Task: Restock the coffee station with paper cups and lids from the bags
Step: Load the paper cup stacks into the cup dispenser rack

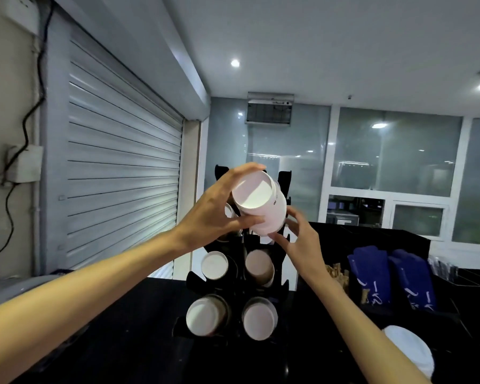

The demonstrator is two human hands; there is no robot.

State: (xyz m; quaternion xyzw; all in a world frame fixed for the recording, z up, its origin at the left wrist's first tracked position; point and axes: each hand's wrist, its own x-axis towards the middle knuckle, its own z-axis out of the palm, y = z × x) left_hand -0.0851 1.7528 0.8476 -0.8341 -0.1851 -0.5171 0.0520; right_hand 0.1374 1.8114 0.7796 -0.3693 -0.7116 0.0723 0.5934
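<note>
A stack of white paper cups [263, 206] is held tilted in front of the top of a black cup rack [234, 289], its open mouth facing me. My left hand [216, 209] grips the stack around its rim from the left. My right hand [299, 239] touches the stack's lower end from the right, fingers spread. The rack's lower rows hold cup stacks lying on their sides: two in the middle row [215, 265] and two in the bottom row [204, 317]. The rack's upper slots are mostly hidden behind my hands.
The rack stands on a black counter [128, 333]. To the right are blue packets [391, 275] in a black organizer, wooden stirrers [337, 274], and a white object [410, 347] at the lower right. A closed roller shutter [117, 173] is at the left.
</note>
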